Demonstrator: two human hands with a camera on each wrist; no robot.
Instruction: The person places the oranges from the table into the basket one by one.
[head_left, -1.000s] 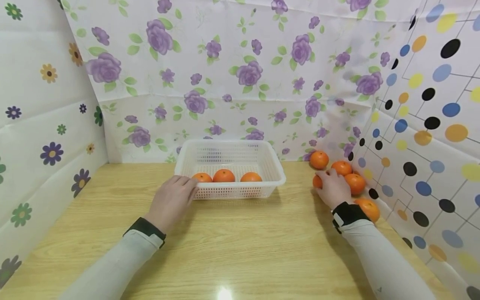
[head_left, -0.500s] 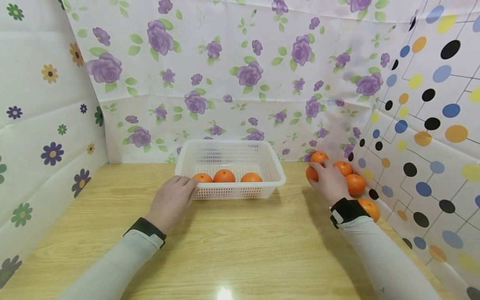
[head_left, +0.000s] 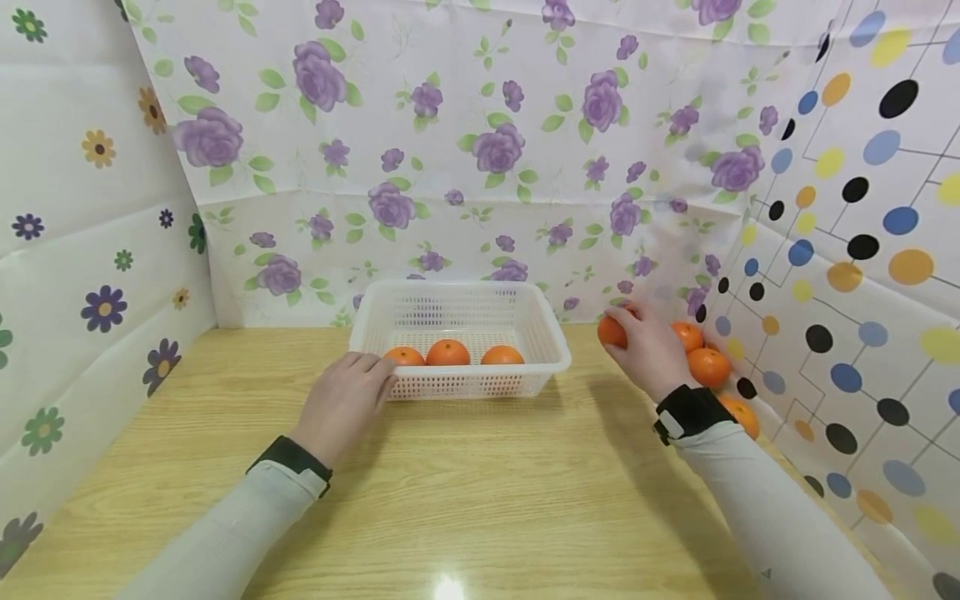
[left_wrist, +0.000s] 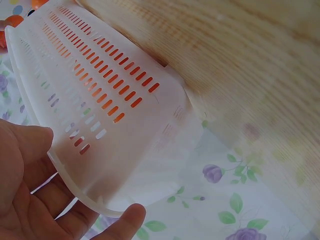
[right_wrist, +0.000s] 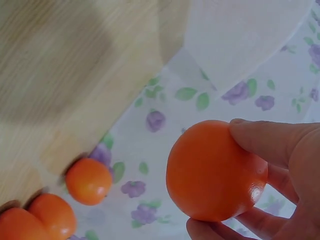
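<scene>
A white plastic basket (head_left: 465, 385) stands on the table against the back wall, with 3 oranges (head_left: 448, 352) along its front side. My left hand (head_left: 343, 404) grips its front left corner, the thumb and fingers around the rim in the left wrist view. Off to the basket's right, my right hand (head_left: 649, 352) holds an orange (right_wrist: 212, 172) between thumb and fingers, raised above the table. Beyond and below it in the right wrist view lie several more oranges (right_wrist: 89, 181); in the head view the rearmost is mostly hidden by the hand.
Loose oranges (head_left: 708, 367) line the right side of the wooden table (head_left: 480, 483), next to the dotted cloth wall (head_left: 847, 333). A flowered cloth (head_left: 450, 167) hangs along the back edge, and another cloth wall (head_left: 97, 250) closes the left side.
My right hand has lifted an orange from the group at the right and moved it up and left, slightly towards the basket. The left hand and basket have stayed put.
</scene>
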